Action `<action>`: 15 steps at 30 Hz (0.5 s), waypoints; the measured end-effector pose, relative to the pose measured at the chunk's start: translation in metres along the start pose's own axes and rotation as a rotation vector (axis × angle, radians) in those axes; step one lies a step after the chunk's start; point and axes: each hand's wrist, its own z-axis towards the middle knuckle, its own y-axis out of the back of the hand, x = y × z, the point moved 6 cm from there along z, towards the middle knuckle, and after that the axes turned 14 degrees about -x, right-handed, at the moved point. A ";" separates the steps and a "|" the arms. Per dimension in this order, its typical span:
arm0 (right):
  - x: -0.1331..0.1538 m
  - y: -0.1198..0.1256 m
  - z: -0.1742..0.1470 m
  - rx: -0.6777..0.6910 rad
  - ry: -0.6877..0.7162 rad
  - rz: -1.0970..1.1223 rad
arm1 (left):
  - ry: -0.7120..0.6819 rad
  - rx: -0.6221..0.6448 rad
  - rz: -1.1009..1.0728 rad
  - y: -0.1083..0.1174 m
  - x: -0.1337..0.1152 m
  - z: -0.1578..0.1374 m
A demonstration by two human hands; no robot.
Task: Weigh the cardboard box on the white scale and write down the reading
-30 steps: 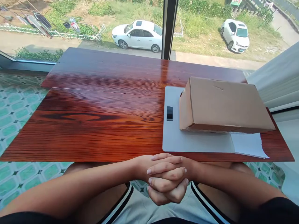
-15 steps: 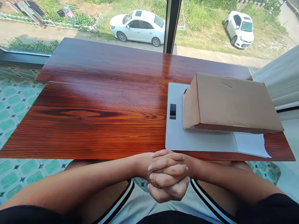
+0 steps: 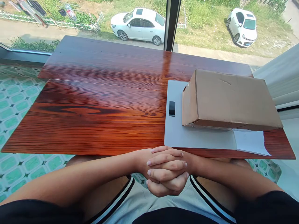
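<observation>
The cardboard box (image 3: 235, 99) hides part of the silver panel (image 3: 198, 137).

daylight and wide-angle stretch

bright daylight enters through the window (image 3: 173, 25) ahead, laying a pale sheen across the far tabletop (image 3: 100, 65); the cardboard box (image 3: 233, 99) shows a shaded near side; black sleeves (image 3: 259, 207) lose detail; floor tiles (image 3: 18, 96) stretch toward the left edge

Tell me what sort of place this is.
Likely a room in a home, though an office is possible: there is a polished wooden table, green-patterned floor tiles and a large window onto the outdoors.
</observation>
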 end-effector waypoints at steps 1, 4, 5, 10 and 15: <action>0.003 0.001 0.000 -0.038 0.014 -0.038 | 0.003 -0.038 -0.010 -0.006 -0.005 -0.005; 0.015 0.001 0.008 -0.089 0.192 -0.182 | 0.076 -0.400 -0.070 -0.026 -0.040 -0.018; 0.020 -0.001 0.011 -0.101 0.294 -0.205 | 0.179 -0.670 -0.072 -0.029 -0.053 -0.026; 0.042 -0.005 0.013 -0.400 0.803 -0.200 | 0.539 -1.714 -0.179 -0.065 -0.125 -0.073; 0.044 -0.011 0.010 -0.416 0.812 -0.249 | 0.572 -1.826 -0.211 -0.070 -0.139 -0.071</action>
